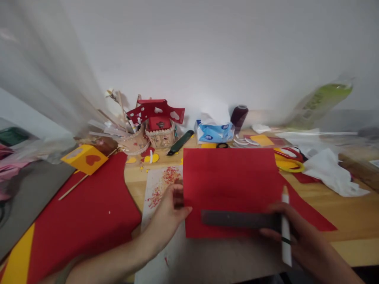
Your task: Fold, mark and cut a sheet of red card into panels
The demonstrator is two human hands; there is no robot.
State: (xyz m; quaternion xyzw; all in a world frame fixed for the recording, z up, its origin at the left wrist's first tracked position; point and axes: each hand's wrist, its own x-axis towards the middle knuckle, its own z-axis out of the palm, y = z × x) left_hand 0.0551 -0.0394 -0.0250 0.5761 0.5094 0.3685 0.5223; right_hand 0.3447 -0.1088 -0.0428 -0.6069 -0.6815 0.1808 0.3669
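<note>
A red sheet of felt or paper (pixel 231 177) is spread in front of me, its upper part over the wooden table. My left hand (pixel 171 207) pinches its left edge, thumb on top and fingers behind. In my right hand (pixel 302 232) are a dark grey ruler (pixel 233 219) and a white pencil (pixel 286 236) with a pale tip pointing up. The ruler lies sideways across the lower part of the red sheet. Beneath the sheet is a grey board (pixel 161 213) strewn with red and yellow crumbs.
More red sheet (pixel 89 221) lies left, bearing a yellow paper piece with a red heart (pixel 89 157) on a stick. Behind stand decorated pots (pixel 160 136), a green cutter (pixel 180 142), a tissue pack (pixel 213 132) and a thread spool (pixel 239 116). Yellow-handled scissors (pixel 291 165) and crumpled tissue (pixel 331 171) lie right.
</note>
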